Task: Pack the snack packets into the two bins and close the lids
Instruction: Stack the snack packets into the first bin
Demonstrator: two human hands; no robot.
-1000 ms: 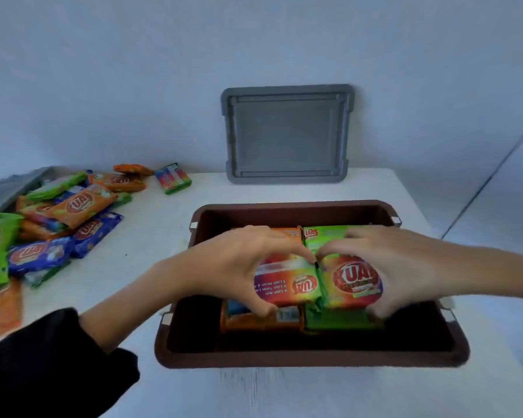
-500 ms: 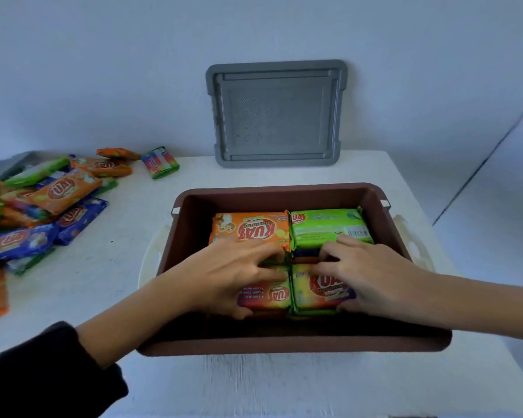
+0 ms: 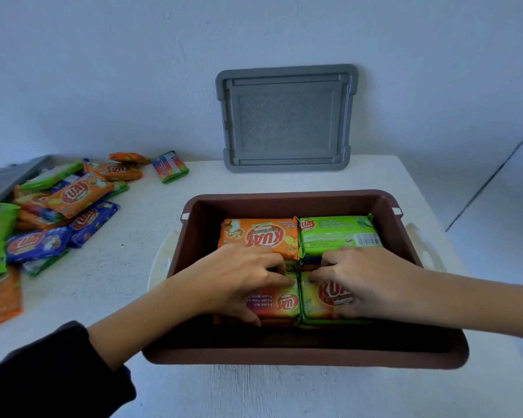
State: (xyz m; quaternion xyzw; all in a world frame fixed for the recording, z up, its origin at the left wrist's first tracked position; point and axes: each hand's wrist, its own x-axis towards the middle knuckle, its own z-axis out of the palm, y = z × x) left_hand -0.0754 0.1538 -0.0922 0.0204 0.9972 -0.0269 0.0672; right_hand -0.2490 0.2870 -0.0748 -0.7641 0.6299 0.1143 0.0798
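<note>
The white table (image 3: 109,276) bears the brown bin (image 3: 284,359), with the grey lid (image 3: 286,119) propped against the wall behind. Both forearms reach in, palms down. The left hand (image 3: 236,282) clasps the red packet (image 3: 281,304) and the right hand (image 3: 366,279) the yellow packet (image 3: 314,298), fingers curled over their far edges. Loose packets (image 3: 58,206) lie at the left.
</note>
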